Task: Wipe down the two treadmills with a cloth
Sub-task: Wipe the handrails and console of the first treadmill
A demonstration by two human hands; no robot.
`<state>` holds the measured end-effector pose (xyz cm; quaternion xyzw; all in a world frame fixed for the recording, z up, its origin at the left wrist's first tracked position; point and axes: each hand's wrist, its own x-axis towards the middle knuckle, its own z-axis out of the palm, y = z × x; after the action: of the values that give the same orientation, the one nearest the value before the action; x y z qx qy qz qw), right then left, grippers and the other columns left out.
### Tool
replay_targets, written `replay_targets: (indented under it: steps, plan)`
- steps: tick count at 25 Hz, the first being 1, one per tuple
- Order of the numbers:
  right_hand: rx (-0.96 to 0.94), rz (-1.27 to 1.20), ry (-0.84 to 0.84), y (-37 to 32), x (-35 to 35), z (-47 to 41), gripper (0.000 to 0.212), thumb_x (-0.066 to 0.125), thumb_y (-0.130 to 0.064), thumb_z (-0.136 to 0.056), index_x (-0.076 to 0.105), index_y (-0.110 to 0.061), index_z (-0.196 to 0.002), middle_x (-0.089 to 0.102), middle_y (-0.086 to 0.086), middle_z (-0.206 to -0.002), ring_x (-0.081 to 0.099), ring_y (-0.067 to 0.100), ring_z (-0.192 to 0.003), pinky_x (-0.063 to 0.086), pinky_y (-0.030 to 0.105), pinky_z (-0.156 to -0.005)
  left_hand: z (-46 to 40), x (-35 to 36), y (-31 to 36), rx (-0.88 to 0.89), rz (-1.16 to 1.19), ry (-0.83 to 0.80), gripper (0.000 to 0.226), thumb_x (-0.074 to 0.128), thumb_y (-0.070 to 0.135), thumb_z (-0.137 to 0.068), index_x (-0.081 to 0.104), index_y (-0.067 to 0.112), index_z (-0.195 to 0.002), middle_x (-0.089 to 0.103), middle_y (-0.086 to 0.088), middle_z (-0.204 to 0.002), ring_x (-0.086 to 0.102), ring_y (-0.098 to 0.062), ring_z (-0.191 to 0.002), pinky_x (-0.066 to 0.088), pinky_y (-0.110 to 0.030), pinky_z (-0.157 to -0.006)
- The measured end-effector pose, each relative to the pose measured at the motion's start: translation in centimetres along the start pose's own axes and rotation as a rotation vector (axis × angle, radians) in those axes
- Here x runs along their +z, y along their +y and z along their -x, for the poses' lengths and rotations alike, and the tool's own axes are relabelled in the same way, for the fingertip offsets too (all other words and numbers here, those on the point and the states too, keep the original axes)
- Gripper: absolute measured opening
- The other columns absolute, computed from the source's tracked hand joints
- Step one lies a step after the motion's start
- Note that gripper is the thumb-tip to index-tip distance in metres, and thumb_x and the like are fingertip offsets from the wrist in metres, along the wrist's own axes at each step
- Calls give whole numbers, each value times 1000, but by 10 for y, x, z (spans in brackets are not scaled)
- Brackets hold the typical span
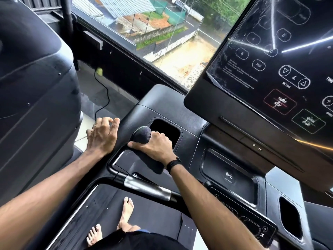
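Person stands barefoot on the belt (144, 219) of the nearer treadmill, facing its console. Right hand (153, 147) is curled closed around a dark cloth (142, 135), bunched into a wad and pressed on the console's left wing, just beside the rim of the cup recess (167, 130). Left hand (102, 134) holds nothing; fingers loosely spread, palm down, braced on the outer left edge of the console. Wiping looks to be in hand on this left corner. The display panel (270, 69) above shows streaks and specks along its left edge, though whether that is grime or peeling film I cannot tell; it does not read as finished. Charging tray (228, 170), lower button strip (243, 213) and handlebar (147, 188) give no clear sign either way. The second treadmill (36, 87) rises at left, well apart from the cloth, its state unclear. Judgement: most of the job appears left.
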<state>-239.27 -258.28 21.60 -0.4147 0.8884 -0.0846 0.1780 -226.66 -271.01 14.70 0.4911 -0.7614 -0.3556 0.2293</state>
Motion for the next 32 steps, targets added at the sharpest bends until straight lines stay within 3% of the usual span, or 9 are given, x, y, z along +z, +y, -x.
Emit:
replay_targets:
  steps: [4,8,13,16,19,22,24,27,32]
  plan:
    - [-26,102,192,16,-6,17,63,63,-77,-75,58,-18,-94,72,10,-100,65,36,-99,48,40,-77,2,-1,0,1,-9,5,66,21,62,-91,59,13,-112,58,-15,-119,53,-35,-114,31,-54,-101]
    - [-17,38,563,17,-33,13,62,71,-53,-84,56,-19,-133,71,10,-113,64,35,-107,48,41,-86,4,0,2,24,-17,6,65,20,61,-92,59,13,-113,58,-14,-120,54,-35,-114,31,-53,-103]
    - [-5,-27,-279,17,-11,-18,106,24,-93,-77,36,-16,-150,49,10,-148,45,29,-138,33,39,-111,2,1,-1,31,-1,0,74,17,67,-90,58,12,-117,59,-14,-122,56,-34,-114,32,-54,-103]
    - [21,-115,-431,11,-10,-38,119,9,-99,-69,26,-20,-156,28,9,-162,29,25,-148,17,37,-121,1,2,-1,11,-5,14,78,14,70,-88,59,12,-117,60,-14,-121,56,-34,-114,33,-53,-103]
    - [71,45,-427,2,-11,-39,130,2,-103,-62,32,-17,-155,32,14,-160,33,30,-146,22,43,-119,-2,1,1,-4,-7,5,78,15,69,-87,60,13,-116,61,-13,-122,55,-34,-116,31,-53,-103]
    - [73,198,-385,-5,-16,-35,117,9,-96,-73,51,-13,-144,47,19,-148,48,36,-134,36,42,-106,1,0,1,-21,-10,22,76,14,69,-88,60,13,-113,62,-12,-120,56,-33,-114,30,-53,-102]
    - [-46,240,-259,2,-17,-25,98,20,-89,-82,68,-9,-111,64,21,-124,60,39,-115,43,40,-87,2,-1,1,-16,-12,40,75,14,67,-89,61,13,-111,62,-12,-117,56,-33,-112,31,-53,-101]
    - [-142,203,5,20,-7,-4,73,37,-78,-89,62,-11,-78,69,19,-95,62,41,-95,37,39,-73,1,-2,5,-15,-23,36,68,18,61,-93,60,11,-110,62,-14,-116,56,-34,-111,31,-53,-101]
    - [5,-573,349,32,-15,17,57,62,-67,-84,57,-16,-58,63,-4,-59,57,16,-59,41,32,-65,2,-3,1,2,2,7,65,18,59,-95,60,11,-108,61,-15,-113,56,-36,-110,32,-52,-100]
